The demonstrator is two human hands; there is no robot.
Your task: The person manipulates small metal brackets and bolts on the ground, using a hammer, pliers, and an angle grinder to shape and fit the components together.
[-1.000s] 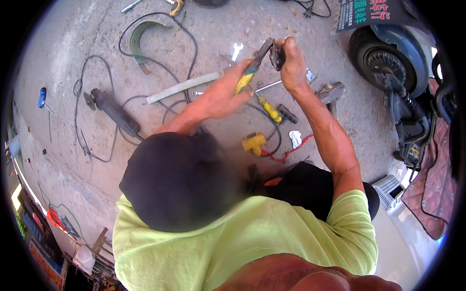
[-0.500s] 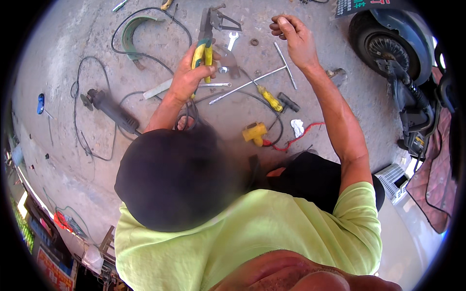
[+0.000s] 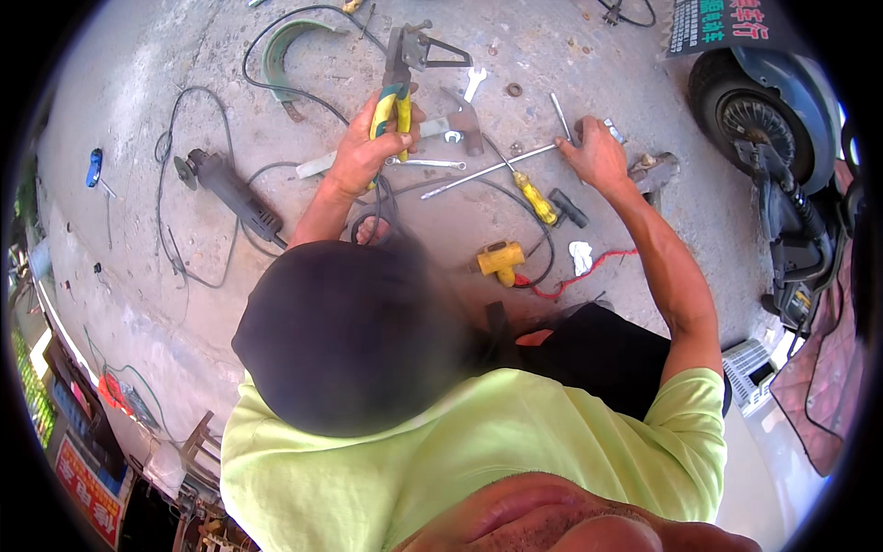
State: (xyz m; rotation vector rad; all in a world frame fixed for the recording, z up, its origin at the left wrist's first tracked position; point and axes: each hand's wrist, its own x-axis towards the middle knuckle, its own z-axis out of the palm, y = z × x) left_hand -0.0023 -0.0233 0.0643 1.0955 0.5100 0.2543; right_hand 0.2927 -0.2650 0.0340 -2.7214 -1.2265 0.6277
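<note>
My left hand [image 3: 368, 147] is closed around pliers [image 3: 387, 115] with yellow and green handles. Their jaws are at a dark metal bracket [image 3: 432, 51] held above the floor. My right hand [image 3: 596, 155] is down at a T-handle wrench [image 3: 492, 170] lying on the floor, thumb and fingers closing over its crossbar. A small silvery piece [image 3: 613, 132] shows past the knuckles; whether I hold it is unclear. Behind my left hand lies a hammer [image 3: 464, 129]. Near it are a combination wrench [image 3: 428, 165], an open-end wrench [image 3: 475, 85] and a yellow-handled screwdriver [image 3: 535, 200].
An angle grinder [image 3: 230, 195] with its cord lies at left, beyond a curved green metal strip [image 3: 276, 64]. A yellow connector [image 3: 499, 259] on a cable, a black tool [image 3: 569, 209] and crumpled white paper [image 3: 580, 258] are near my knees. A scooter wheel [image 3: 740, 106] stands at right.
My right hand has come down from above the floor, toward me, onto the T-handle wrench. My left hand keeps hold of the pliers. The whole view has shifted slightly.
</note>
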